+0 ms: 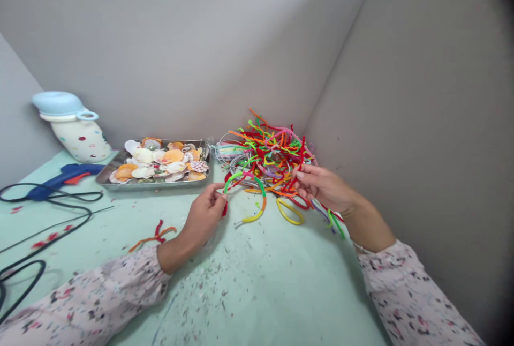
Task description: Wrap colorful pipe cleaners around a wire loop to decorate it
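My left hand [204,211] is closed in a pinch on one end of a curved wire wrapped in coloured pipe cleaner [264,196]. Its bands run green, pink, orange and yellow, and a bit of bare wire shows at the far tip. Some red fuzz hangs below my left fingertips. My right hand [317,182] pinches a red pipe cleaner [302,156] that stands up from the fingers, at the right side of a tangled heap of pipe cleaners [267,145]. Several strands trail under my right wrist, and the heap partly hides where they end.
A metal tray of seashells [105,181] lies left of the heap. Further left are a blue glue gun [52,182] with a looping black cord [86,217] and a tilted white bottle [80,137]. Yellow loops [291,220] and an orange-red twist [155,238] lie on the table. Grey walls stand behind and right.
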A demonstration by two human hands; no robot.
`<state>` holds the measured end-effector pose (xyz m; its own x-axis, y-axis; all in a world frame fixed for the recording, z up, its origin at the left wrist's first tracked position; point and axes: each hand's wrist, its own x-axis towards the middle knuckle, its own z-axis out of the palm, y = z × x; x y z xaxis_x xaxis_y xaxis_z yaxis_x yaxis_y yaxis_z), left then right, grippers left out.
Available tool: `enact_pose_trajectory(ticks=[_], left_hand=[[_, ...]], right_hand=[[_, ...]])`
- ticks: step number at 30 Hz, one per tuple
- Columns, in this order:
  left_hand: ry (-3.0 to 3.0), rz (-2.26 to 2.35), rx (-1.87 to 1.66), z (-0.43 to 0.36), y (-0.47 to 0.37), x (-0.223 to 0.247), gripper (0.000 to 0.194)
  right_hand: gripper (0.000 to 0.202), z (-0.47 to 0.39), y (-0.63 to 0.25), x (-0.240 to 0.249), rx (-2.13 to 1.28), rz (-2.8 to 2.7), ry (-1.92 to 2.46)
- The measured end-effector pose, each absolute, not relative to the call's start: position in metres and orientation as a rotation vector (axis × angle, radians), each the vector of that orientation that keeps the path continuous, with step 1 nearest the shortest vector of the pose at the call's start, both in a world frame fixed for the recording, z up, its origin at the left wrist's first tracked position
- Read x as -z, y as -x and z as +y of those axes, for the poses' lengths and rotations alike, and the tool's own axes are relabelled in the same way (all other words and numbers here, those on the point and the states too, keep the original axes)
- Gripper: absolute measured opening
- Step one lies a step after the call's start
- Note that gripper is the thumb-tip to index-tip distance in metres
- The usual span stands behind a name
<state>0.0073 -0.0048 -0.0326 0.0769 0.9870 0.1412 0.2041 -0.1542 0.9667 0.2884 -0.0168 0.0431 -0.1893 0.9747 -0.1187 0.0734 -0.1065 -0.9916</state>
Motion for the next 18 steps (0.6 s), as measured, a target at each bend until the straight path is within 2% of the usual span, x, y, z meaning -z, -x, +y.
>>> enact_pose_trajectory(ticks=[7, 9, 14, 18], left_hand=[[-1.685, 1.415, -1.304, -0.008, -0.004, 0.028, 0.032], [-1.717, 1.313, -1.337, -0.013, -0.006, 0.025, 0.028], [-1.853, 0.967, -1.037, -0.025, -0.013, 0.020, 0.022], [-1.893, 0.917, -0.948, -0.028, -0.014, 0.020, 0.025]], right_hand=[[0.026, -0.017, -0.243, -0.018, -1.562, -1.220, 1.081], [0.027, -0.019, -0.230, -0.011, -1.567, -1.186, 1.049], [0.025, -0.024, -0.210, 0.000, -1.523, -1.232, 1.035], [0.024, -0.025, -0.206, 0.006, -1.495, -1.267, 1.042]])
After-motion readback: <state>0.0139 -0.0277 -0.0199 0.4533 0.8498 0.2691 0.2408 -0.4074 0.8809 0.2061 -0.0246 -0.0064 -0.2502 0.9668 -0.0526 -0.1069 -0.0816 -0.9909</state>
